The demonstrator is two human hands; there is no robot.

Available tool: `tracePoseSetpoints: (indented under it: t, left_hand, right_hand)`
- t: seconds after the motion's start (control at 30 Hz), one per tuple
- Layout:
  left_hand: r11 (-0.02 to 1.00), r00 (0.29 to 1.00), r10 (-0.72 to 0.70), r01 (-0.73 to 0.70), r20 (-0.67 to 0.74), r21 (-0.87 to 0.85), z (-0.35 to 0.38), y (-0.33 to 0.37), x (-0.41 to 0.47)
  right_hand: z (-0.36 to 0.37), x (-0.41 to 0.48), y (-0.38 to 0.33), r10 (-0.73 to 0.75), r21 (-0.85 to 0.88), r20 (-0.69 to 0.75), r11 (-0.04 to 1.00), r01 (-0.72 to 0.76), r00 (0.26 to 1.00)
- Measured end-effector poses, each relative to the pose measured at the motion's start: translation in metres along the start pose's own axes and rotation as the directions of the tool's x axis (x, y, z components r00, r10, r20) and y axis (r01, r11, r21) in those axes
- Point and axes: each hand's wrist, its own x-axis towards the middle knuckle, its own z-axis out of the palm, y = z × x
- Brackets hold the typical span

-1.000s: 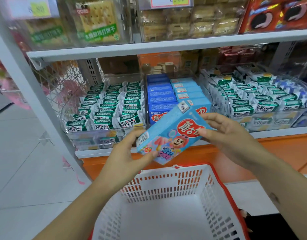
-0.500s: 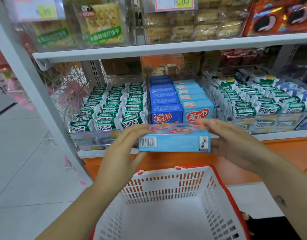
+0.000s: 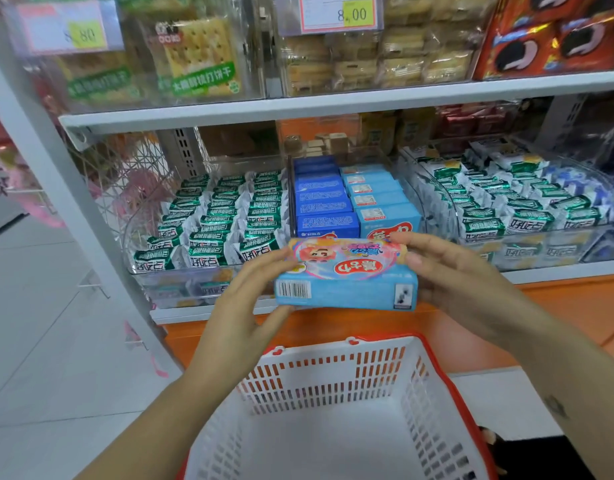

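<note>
1. On the left of the shelf (image 3: 333, 103) sits a clear bin full of green and white snack packs (image 3: 215, 220), lined up in rows.
2. The left hand (image 3: 243, 313) grips the left end of a light blue box (image 3: 347, 278). Its fingers curl over the top and its thumb is tucked under the bottom.
3. The light blue box is up in the air between the two hands, in front of the shelf and above the basket (image 3: 333, 379). It lies flat and long. The side with the bar code faces the person, and the top shows a cartoon face.
4. The basket is white with a red rim. It is below the box and does not touch it.
5. Behind the box, dark blue boxes (image 3: 322, 202) and more light blue boxes (image 3: 378, 199) stand side by side on the shelf.
6. The right hand (image 3: 464, 282) holds the right end of the box, with its fingers bent over the top. Its thumb is hidden.
7. On the right is another bin of green and white packs (image 3: 506, 209).
</note>
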Motion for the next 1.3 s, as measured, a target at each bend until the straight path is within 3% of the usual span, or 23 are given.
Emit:
tracePoseSetpoints:
  t: [0.13,0.33,0.5,0.6,0.8,0.97,1.13,1.3]
  left_hand:
    - [0.951,0.967,-0.253,0.243,-0.029,-0.193,-0.005,0.003,0.002]
    - [0.853,0.926,-0.377,0.348,0.002,-0.39,-0.004,0.011,0.003]
    - [0.849,0.915,-0.398,0.392,0.058,-0.356,-0.002,0.024,0.017]
    - [0.862,0.927,-0.371,0.363,0.048,-0.354,-0.002,0.029,0.033]
    - [0.965,0.965,-0.261,0.261,-0.012,0.031,-0.003,0.025,0.085]
    - [0.948,0.971,-0.236,0.222,0.037,0.228,-0.003,0.008,0.112]
    - [0.945,0.965,-0.225,0.183,0.131,0.272,0.003,-0.009,0.117]
    - [0.947,0.971,-0.129,0.061,0.202,0.314,0.002,-0.022,0.122]
  right_hand:
    - [0.001,-0.004,-0.005,-0.003,-0.099,0.051,0.995,0.008,0.999]
    - [0.003,-0.006,-0.012,-0.062,-0.437,-0.056,0.899,0.031,0.996]
    - [0.007,-0.006,-0.023,-0.072,-0.342,-0.037,0.938,0.055,0.997]
    - [0.006,-0.006,-0.035,-0.213,-0.361,-0.133,0.92,0.153,0.968]
    - [0.002,0.009,-0.054,-0.559,-0.609,-0.25,0.726,0.321,0.791]
    - [-0.006,0.05,-0.049,-0.701,-0.855,-0.172,0.455,0.249,0.692]
    - [-0.014,0.106,-0.04,-0.718,-0.953,-0.072,0.255,0.165,0.692]
    - [-0.011,0.149,-0.039,-0.648,-0.983,-0.041,0.164,0.086,0.76]
